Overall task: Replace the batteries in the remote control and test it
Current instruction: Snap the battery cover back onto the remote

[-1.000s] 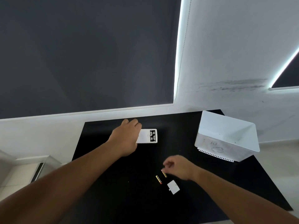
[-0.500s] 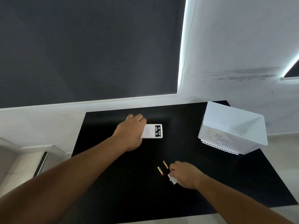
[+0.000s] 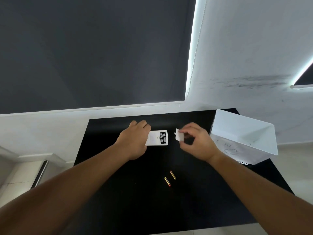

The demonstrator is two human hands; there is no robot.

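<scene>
While the left hand (image 3: 133,140) grips the flat white remote (image 3: 156,138), hiding its end, right-hand fingertips (image 3: 182,133) pinch the thin rectangular battery cover (image 3: 178,136).

The remote (image 3: 156,138) under the left fingers (image 3: 141,124) and the cover (image 3: 179,136) in the right fingers (image 3: 188,129) look like smooth matt white plastic, the batteries (image 3: 167,181) short of both are glossy and metallic, the table (image 3: 118,200) is smooth matt black, and the bin (image 3: 243,133) is smooth white plastic.
</scene>
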